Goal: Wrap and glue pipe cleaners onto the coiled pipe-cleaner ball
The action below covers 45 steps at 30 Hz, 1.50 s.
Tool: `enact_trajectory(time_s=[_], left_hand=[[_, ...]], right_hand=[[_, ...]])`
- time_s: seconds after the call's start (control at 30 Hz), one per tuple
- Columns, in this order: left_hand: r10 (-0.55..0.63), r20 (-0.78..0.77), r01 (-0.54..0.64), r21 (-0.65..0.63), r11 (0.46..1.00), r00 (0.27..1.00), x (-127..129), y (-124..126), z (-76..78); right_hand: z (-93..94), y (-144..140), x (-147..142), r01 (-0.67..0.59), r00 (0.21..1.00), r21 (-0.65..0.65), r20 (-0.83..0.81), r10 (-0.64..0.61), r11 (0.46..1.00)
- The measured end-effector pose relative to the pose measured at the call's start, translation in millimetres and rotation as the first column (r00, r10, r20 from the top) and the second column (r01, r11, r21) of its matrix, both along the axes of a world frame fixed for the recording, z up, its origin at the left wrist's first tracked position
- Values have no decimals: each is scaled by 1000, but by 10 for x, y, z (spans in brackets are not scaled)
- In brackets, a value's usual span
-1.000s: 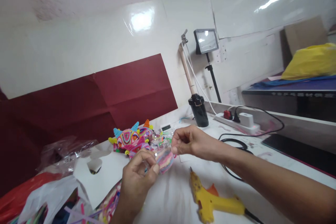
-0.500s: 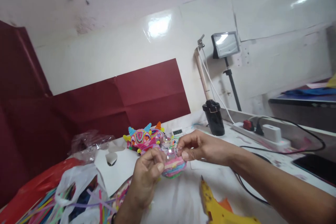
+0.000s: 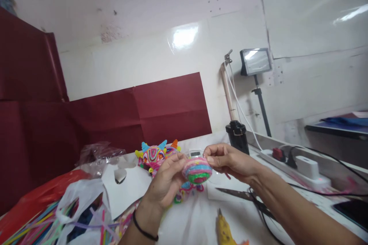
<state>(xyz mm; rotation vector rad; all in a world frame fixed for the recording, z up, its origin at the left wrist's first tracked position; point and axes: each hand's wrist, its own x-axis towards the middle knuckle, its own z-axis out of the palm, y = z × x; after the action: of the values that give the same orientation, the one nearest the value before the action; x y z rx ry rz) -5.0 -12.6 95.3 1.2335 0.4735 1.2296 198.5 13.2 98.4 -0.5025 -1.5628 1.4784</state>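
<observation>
A small rounded piece coiled from pipe cleaners (image 3: pixel 197 169), striped in pink, blue and green, is held up over the white table (image 3: pixel 195 222). My left hand (image 3: pixel 168 180) grips its left edge, fingers closed. On the opposite edge, my right hand (image 3: pixel 227 161) pinches the rim between thumb and fingers. Behind them sits a colourful pipe-cleaner creature (image 3: pixel 153 155) with blue horns, partly covered by my left hand. A yellow glue gun (image 3: pixel 224 229) lies below the hands, cut off by the frame's lower edge. Scissors (image 3: pixel 235 193) rest near my right wrist.
At left are a white plastic bag (image 3: pixel 77 199) with pipe cleaners (image 3: pixel 43 226), a red bag (image 3: pixel 51 187) and cut white card (image 3: pixel 126 183). A power strip (image 3: pixel 313 180), black cables, a phone (image 3: pixel 352 212), a black canister (image 3: pixel 237 138) and a small display (image 3: pixel 195 154) stand around the right side and back.
The pipe-cleaner piece has tipped so that its striped, green-centred side faces me, and both hands have shifted slightly right. The camera view has moved, bringing the scissors into sight.
</observation>
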Motion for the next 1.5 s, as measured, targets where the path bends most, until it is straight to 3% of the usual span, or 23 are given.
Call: enact_trajectory(time_s=[0.27, 0.47, 0.57, 0.63, 0.7, 0.77, 0.87, 0.97, 1.03, 1.13, 1.2, 1.27, 1.5], left_hand=[[-45, 25, 45, -16, 999, 999, 97, 118, -6], [-57, -78, 57, -2, 998, 995, -19, 176, -30], [86, -167, -79, 52, 996, 982, -98, 234, -5], [303, -198, -277, 148, 949, 932, -140, 282, 18], [522, -229, -451, 297, 842, 822, -175, 325, 38], [653, -246, -533, 412, 739, 716, -213, 353, 54], [726, -252, -531, 538, 655, 640, -279, 349, 80], [744, -292, -405, 691, 599, 601, -344, 297, 115], [674, -373, -293, 692, 660, 637, -378, 255, 134], [489, -493, -138, 588, 797, 720, -412, 210, 140], [409, -544, -85, 523, 848, 733, -423, 199, 134], [382, -577, -71, 487, 870, 722, -426, 200, 125], [376, -615, -41, 487, 872, 693, -374, 293, 52]], right_hand=[[-40, 109, 106, 12, 1000, -8, -21, -12, 1000], [-80, 121, 45, 82, 994, 2, 70, -82, 997], [-88, 115, -18, 135, 984, 20, 113, -137, 991], [-59, 110, -69, 180, 972, 55, 144, -186, 982], [-2, 103, -128, 225, 955, 103, 172, -240, 969], [69, 96, -197, 262, 937, 149, 199, -288, 954], [155, 85, -327, 280, 914, 213, 240, -328, 936], [188, 70, -469, 263, 898, 279, 278, -340, 924], [190, 56, -548, 239, 892, 313, 304, -336, 919], [186, 40, -613, 205, 883, 338, 340, -322, 919], [178, 40, -621, 196, 877, 341, 358, -320, 919], [161, 48, -612, 191, 874, 340, 369, -317, 921], [6, 101, -564, 173, 877, 329, 377, -297, 928]])
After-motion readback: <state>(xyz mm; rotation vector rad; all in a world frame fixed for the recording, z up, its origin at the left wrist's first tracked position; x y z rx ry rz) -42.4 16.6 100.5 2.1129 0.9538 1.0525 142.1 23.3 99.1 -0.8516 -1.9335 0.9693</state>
